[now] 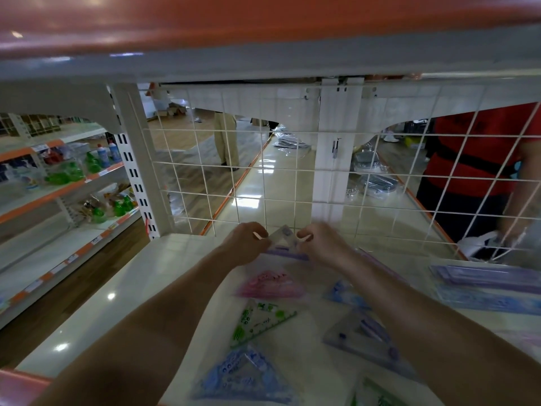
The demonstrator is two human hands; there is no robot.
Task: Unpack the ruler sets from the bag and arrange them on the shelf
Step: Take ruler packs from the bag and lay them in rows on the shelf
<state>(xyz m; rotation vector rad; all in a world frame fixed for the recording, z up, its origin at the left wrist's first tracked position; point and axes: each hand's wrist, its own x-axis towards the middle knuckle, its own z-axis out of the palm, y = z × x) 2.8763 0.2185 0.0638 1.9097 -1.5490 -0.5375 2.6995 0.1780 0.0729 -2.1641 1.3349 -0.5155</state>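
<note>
blue ruler set (243, 376) flat, nearest | left hand (246, 244), right hand (320, 244): fingers pinching purple triangular ruler set (285, 240)

A white wire grid (263, 170) stands ahead, orange-trimmed racks (58, 195) line the left above brown wooden floor (73, 288).

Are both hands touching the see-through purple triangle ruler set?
Touching. Head view: left hand and right hand each pinch the purple triangle ruler set.

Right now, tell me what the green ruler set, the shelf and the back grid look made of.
Green ruler set: likely clear plastic, shelf showing through.
Shelf: glossy white, probably painted metal; lamp glints show.
Back grid: thin white wire, apparently coated metal.
</note>
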